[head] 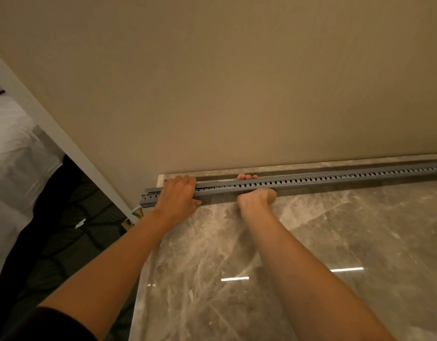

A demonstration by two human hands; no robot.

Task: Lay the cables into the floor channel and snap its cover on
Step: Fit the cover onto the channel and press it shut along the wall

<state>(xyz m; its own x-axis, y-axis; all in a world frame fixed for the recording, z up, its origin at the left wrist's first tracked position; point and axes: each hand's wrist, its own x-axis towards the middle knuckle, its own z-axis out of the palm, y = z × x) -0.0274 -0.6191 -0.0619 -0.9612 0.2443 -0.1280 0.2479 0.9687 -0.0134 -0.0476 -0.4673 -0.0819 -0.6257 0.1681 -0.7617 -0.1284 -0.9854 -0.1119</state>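
My left hand (175, 195) and right hand (255, 193) both clamped on channel (310, 182) near left end, holding it steady against wall (237, 82) to seat cover.

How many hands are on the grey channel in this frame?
2. The left hand lies over the channel near its left end by the wall corner; the right hand grips it just to the right, fingers curled over its far side.

Grey channel (310, 179) on marble floor (310, 242)
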